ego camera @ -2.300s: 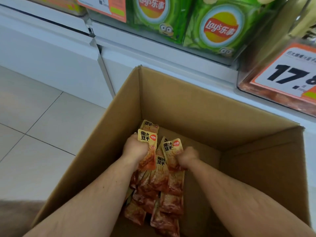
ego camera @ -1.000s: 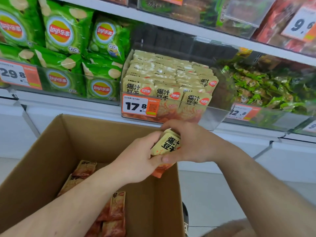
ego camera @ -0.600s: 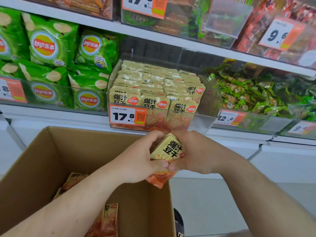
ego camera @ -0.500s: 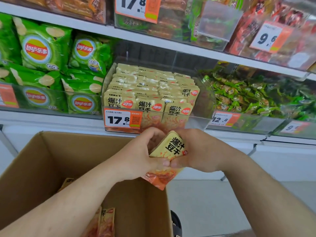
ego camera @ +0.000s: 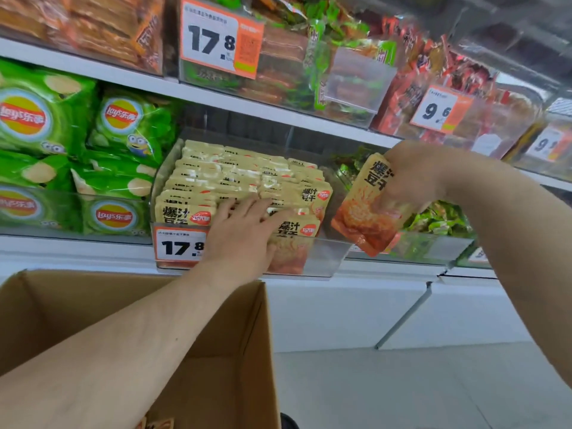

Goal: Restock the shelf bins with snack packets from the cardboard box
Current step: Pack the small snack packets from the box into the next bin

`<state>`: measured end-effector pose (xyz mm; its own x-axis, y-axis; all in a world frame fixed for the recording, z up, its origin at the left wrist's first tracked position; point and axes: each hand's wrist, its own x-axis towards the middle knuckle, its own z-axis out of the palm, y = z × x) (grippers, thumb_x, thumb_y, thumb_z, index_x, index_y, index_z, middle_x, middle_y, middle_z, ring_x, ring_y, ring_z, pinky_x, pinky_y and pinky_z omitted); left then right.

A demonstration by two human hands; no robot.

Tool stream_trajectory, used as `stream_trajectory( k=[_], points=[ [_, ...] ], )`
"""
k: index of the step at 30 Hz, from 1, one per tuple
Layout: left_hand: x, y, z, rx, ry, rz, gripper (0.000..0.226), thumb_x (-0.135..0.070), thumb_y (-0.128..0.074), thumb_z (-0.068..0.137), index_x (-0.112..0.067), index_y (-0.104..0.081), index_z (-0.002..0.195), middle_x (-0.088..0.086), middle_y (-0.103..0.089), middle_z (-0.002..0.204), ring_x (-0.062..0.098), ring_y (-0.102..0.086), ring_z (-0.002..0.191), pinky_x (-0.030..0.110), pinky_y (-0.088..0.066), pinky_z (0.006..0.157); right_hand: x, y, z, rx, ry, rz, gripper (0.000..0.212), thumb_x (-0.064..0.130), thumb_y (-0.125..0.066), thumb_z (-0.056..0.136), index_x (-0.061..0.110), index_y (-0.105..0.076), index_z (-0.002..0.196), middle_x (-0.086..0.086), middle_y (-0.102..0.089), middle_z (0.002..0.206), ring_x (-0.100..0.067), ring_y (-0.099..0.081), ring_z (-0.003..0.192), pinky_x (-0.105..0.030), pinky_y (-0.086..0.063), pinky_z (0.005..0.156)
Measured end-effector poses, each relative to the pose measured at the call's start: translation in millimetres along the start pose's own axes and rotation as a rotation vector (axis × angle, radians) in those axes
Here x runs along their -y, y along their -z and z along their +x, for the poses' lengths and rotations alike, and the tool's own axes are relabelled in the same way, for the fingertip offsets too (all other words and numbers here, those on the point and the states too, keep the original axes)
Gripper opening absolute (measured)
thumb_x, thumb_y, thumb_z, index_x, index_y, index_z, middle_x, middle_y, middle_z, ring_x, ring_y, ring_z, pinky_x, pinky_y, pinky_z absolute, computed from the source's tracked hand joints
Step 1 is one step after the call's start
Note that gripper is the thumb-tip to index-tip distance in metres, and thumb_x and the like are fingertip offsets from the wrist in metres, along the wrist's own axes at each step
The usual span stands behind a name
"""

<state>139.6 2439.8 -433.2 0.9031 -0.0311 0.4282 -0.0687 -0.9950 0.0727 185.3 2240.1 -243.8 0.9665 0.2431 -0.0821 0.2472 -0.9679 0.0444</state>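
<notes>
Snack packets, a small bunch of glossy beige-and-orange foil pouches point(ego camera: 370, 205), sit right of centre in the head view, gripped by the right hand point(ego camera: 411, 178) with fingers curled round their right edge. Their long axis runs top to bottom, tilted, the beige printed end up and the orange end hanging low and left.

The destination lies directly left of the bunch: a clear plastic shelf bin point(ego camera: 325, 258) at centre frame, already packed with upright rows of the same pouches point(ego camera: 241, 178). On my judgement the free room is at the bin's right side, just beside the held bunch.

The left hand point(ego camera: 244, 230) is the nearer to the bin; its fingers are spread and fairly straight, pressing on the front pouches. It holds nothing.

The brown corrugated cardboard box point(ego camera: 223, 335) fills the lower left, stiff-walled and open-topped. A white-and-orange price label point(ego camera: 179, 246) fronts the bin. Crinkled green crisp bags point(ego camera: 117, 168) occupy the left.
</notes>
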Motion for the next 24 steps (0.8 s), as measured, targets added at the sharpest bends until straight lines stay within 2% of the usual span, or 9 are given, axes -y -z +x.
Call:
stream_trajectory(
  k=[2,4,7,10,12,13,17,21,24],
  points=[
    [-1,-2,-1,-0.034,0.004,0.011,0.065,-0.046,-0.046,0.097,-0.049,-0.010,0.151,-0.006,-0.022,0.162,0.020,-0.014,0.150,0.046,-0.006,0.119,10,4,18,-0.003,-0.027,-0.018,0.038,0.030,-0.084,0.072,0.008,-0.057,0.090,-0.005,-0.062,0.089,-0.023,-0.069,0.051,-0.028,-0.053,0.047],
    [-1,-3,-1,-0.055,0.003,0.024,0.064,-0.046,-0.047,0.096,-0.047,-0.015,0.151,-0.006,-0.024,0.161,0.020,-0.016,0.150,0.044,-0.005,0.119,20,3,38,0.005,-0.036,-0.023,0.038,0.027,-0.084,0.074,0.006,-0.055,0.087,-0.008,-0.058,0.096,-0.026,-0.069,0.055,-0.029,-0.055,0.049],
    [0,-8,-1,-0.076,-0.001,0.032,0.063,-0.044,-0.052,0.094,-0.045,-0.023,0.151,-0.005,-0.029,0.160,0.020,-0.019,0.149,0.044,-0.006,0.118,32,-3,67,0.079,-0.042,-0.023,0.041,0.022,-0.081,0.079,0.000,-0.055,0.102,-0.014,-0.054,0.118,-0.033,-0.070,0.077,-0.044,-0.062,0.073],
    [1,-10,-2,-0.098,-0.001,0.028,0.063,-0.043,-0.055,0.093,-0.044,-0.027,0.149,-0.005,-0.032,0.158,0.021,-0.022,0.148,0.044,-0.008,0.118,43,-16,90,0.158,-0.045,-0.129,0.053,0.026,-0.075,0.086,0.000,-0.053,0.127,-0.015,-0.052,0.132,-0.032,-0.064,0.094,-0.042,-0.054,0.092],
    [1,-12,-2,-0.105,0.001,0.029,0.063,-0.043,-0.054,0.093,-0.044,-0.026,0.149,-0.005,-0.031,0.158,0.020,-0.022,0.148,0.044,-0.008,0.118,52,-27,97,0.167,-0.015,-0.237,0.054,0.031,-0.069,0.090,0.001,-0.052,0.131,-0.013,-0.054,0.131,-0.030,-0.055,0.099,-0.037,-0.047,0.091],
    [1,-13,-2,-0.110,0.002,0.025,0.063,-0.043,-0.054,0.093,-0.044,-0.026,0.149,-0.005,-0.031,0.158,0.020,-0.021,0.148,0.044,-0.008,0.118,55,-34,101,0.171,0.003,-0.278,0.054,0.033,-0.068,0.091,0.002,-0.053,0.133,-0.013,-0.055,0.130,-0.031,-0.054,0.104,-0.039,-0.044,0.092],
    [3,-16,-2,-0.147,0.003,0.010,0.062,-0.041,-0.060,0.090,-0.041,-0.035,0.146,-0.003,-0.038,0.154,0.022,-0.030,0.145,0.045,-0.011,0.116,58,-71,122,0.169,0.072,-0.394,0.060,0.032,-0.076,0.084,0.004,-0.055,0.132,-0.012,-0.059,0.125,-0.033,-0.055,0.115,-0.043,-0.046,0.101],
    [4,-19,-2,-0.170,-0.004,0.015,0.060,-0.038,-0.064,0.085,-0.038,-0.044,0.142,-0.001,-0.047,0.148,0.024,-0.039,0.139,0.046,-0.020,0.115,47,-95,132,0.044,0.148,-0.554,0.055,0.041,-0.073,0.081,0.017,-0.054,0.126,-0.005,-0.060,0.116,-0.031,-0.052,0.117,-0.043,-0.039,0.097],
    [5,-22,-2,-0.194,-0.008,0.018,0.060,-0.036,-0.068,0.082,-0.036,-0.049,0.139,0.001,-0.052,0.143,0.026,-0.044,0.135,0.046,-0.021,0.112,38,-101,135,-0.079,0.229,-0.661,0.049,0.052,-0.069,0.082,0.021,-0.057,0.118,-0.002,-0.064,0.111,-0.028,-0.057,0.112,-0.042,-0.040,0.095]
  ],
)
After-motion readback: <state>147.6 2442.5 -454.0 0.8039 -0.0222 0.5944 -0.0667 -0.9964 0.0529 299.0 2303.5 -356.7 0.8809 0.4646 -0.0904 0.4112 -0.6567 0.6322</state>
